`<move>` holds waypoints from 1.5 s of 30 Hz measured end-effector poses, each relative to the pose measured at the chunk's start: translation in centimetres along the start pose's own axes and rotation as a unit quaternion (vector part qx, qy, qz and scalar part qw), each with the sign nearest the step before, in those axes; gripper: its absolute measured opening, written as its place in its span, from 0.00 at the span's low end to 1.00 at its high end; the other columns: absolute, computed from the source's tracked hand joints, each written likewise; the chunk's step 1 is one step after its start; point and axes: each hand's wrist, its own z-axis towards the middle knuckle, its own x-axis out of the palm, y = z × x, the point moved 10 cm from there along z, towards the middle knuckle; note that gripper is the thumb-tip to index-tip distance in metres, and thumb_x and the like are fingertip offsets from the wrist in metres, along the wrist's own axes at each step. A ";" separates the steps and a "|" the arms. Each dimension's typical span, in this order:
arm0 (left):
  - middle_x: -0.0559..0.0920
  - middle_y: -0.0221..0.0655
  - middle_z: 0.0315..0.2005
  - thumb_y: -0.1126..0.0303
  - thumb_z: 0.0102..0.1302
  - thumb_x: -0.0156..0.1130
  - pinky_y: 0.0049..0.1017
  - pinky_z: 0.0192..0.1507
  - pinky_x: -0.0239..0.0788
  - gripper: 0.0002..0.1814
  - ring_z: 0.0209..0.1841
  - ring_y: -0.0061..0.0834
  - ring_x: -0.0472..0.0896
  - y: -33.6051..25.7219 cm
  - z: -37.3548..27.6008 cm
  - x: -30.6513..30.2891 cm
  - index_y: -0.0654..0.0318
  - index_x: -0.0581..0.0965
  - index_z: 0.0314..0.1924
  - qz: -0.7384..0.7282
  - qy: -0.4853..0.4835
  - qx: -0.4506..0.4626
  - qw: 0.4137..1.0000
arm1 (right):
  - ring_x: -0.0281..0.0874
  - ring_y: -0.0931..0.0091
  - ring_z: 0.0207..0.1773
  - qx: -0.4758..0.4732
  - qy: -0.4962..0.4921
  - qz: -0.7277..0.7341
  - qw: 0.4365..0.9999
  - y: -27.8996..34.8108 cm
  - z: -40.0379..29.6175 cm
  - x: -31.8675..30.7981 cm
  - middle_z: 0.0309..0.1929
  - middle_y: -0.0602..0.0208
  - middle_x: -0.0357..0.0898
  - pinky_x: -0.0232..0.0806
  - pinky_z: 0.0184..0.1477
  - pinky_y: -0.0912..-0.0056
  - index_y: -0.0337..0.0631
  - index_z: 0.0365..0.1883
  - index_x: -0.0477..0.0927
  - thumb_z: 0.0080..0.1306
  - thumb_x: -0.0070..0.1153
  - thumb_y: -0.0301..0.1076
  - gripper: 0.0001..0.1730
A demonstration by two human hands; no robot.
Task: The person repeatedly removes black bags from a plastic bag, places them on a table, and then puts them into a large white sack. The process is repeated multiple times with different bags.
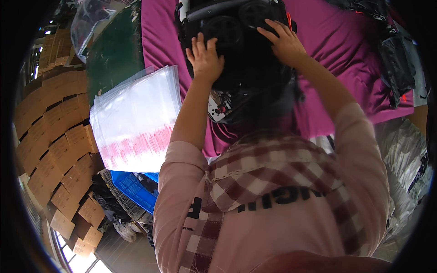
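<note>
A bulky black item with wheels, which looks like a folded stroller [249, 65], lies on a magenta cloth [327, 41] in front of me. My left hand [206, 59] rests on its left side with the fingers spread. On its upper right part, beside a dark wheel [254, 14], lies my right hand [285, 44], fingers apart and slightly bent. A grey bar [211, 9] crosses the item's far end. A printed card tag [218, 105] shows at its near edge, below my left wrist.
Left of the cloth lies a stack of clear plastic bags [136, 112] with red print, by a green surface [114, 58]. A blue crate [133, 187] stands below. Cardboard boxes [58, 136] are piled far left. Black folded items [394, 65] lie at right, above crumpled plastic [403, 163].
</note>
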 end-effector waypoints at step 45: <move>0.81 0.37 0.34 0.55 0.66 0.64 0.27 0.37 0.72 0.22 0.35 0.29 0.80 6.3 -22.9 3.0 0.66 0.76 0.50 -0.656 0.238 -0.356 0.622 | 0.80 0.72 0.41 0.543 0.026 0.521 0.658 -2.2 -25.5 3.8 0.46 0.63 0.78 0.72 0.43 0.70 0.36 0.57 0.73 0.63 0.60 0.56 0.35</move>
